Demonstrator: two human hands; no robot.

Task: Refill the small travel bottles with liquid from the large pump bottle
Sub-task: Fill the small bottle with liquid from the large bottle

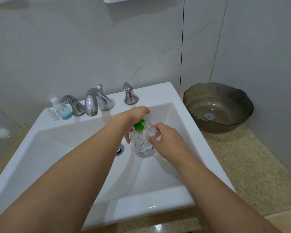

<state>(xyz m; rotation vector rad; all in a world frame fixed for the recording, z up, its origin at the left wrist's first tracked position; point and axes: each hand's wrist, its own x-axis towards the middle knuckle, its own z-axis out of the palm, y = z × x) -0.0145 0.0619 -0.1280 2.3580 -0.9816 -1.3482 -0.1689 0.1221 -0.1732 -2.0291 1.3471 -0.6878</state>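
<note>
Right now the left hand [136,115] sits on top of the pump bottle [144,145], palm over its green pump head [139,126], fingers curled down round the neck. It looks like the pressing hand, though whether it is pushing at this instant I cannot tell. The right hand [165,138] pinches a small clear travel bottle [150,130] and holds it tilted against the nozzle, touching the big bottle's shoulder. Both bottles are held up over the basin of the sink [183,125], right of the drain [119,149].

By my reading, this is mid-fill on one travel bottle; how full it is cannot be made out through the clear plastic. Far left on the sink ledge, beside the taps [92,103], stand a tiny white bottle [52,114] and a blue-liquid foamer [63,110]. If the tiny one counts as a travel bottle, it is still waiting, as is capping the one in hand. A dark bowl [217,108] rests on the desk [252,165] to the right.
</note>
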